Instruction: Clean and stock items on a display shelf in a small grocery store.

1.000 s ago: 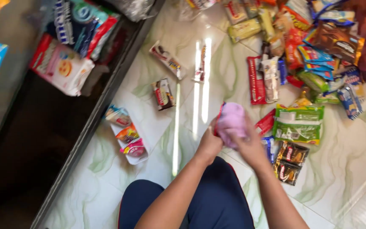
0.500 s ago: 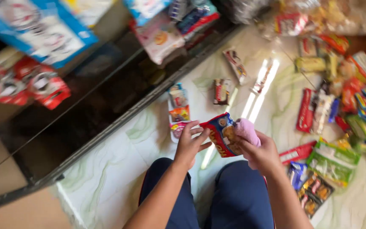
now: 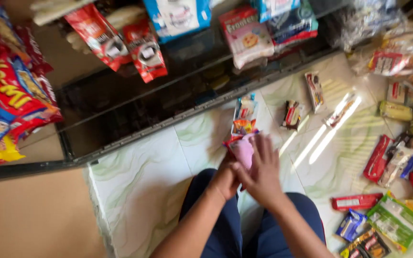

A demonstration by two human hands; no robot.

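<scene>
Both hands meet over the lap, above the tiled floor [image 3: 139, 172]. The left hand [image 3: 225, 179] is closed under a red packet [image 3: 230, 142]; the right hand [image 3: 262, 172] lies over a pink cloth [image 3: 243, 150] with fingers spread, pressing it against the packet. To wipe well, it is best to keep the packet firmly supported from below and pass the cloth along its full face. The packet is mostly covered; its long axis appears to run away from the body, toward the dark shelf [image 3: 168, 95], though this cannot be confirmed. More packets [image 3: 244, 107] lie just beyond.
</scene>
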